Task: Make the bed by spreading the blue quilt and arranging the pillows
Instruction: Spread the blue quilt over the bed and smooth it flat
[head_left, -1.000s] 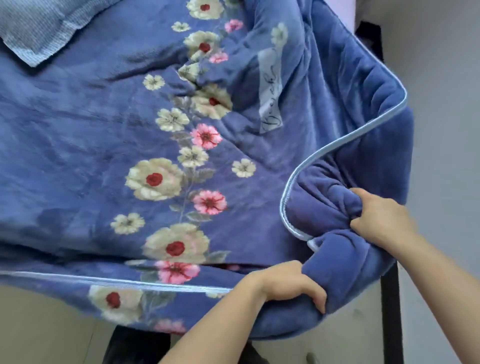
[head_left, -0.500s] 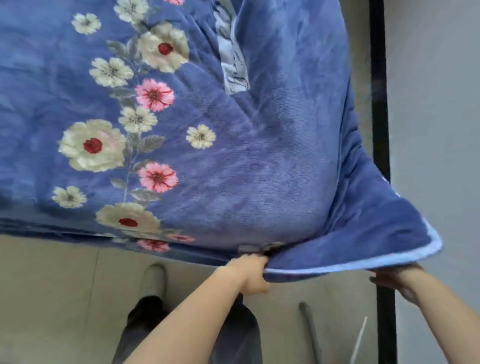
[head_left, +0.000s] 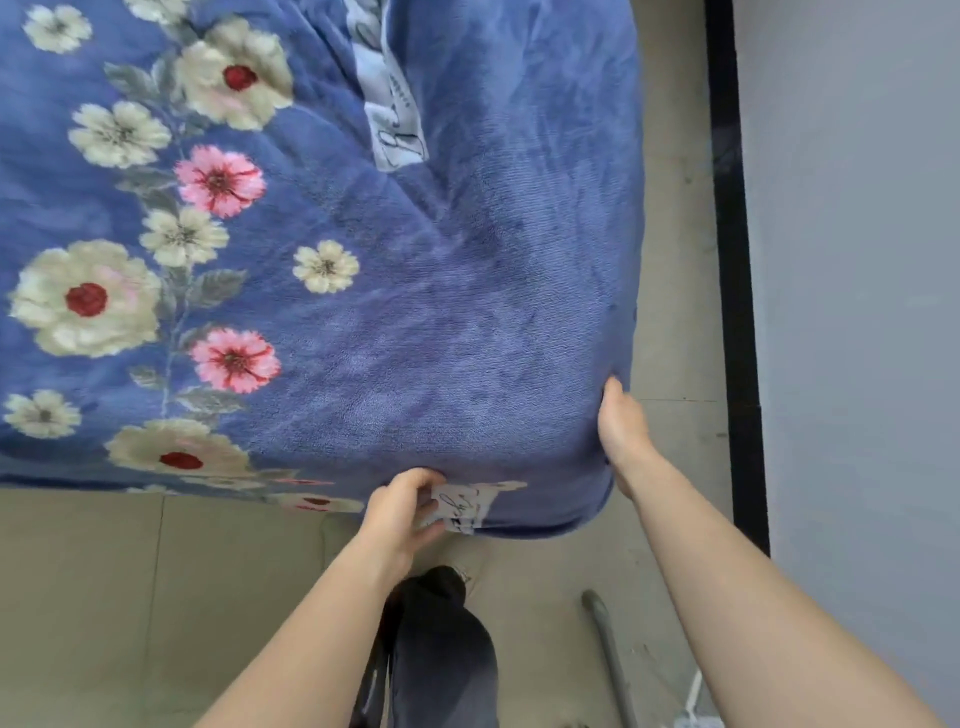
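The blue quilt (head_left: 467, 291), printed with cream and pink flowers, lies spread over the bed and hangs down over its near right corner. My left hand (head_left: 402, 506) pinches the quilt's hanging front edge beside a white printed label (head_left: 465, 506). Along the quilt's right side, at the corner, my right hand (head_left: 621, 431) presses with straight fingers; the fingertips are partly hidden against the fabric. No pillow is in view.
A beige tiled floor (head_left: 104, 597) runs below the bed. A narrow strip of floor separates the bed from a grey wall (head_left: 857, 312) with a black baseboard (head_left: 737, 312). My dark trouser leg (head_left: 441, 649) stands below the corner, with a grey pole (head_left: 608, 654) to its right.
The bunched, folded-back quilt corner has been pulled out and laid down over the bed's corner. My right hand moved from under the lifted edge to the quilt's side. The view tilted down.
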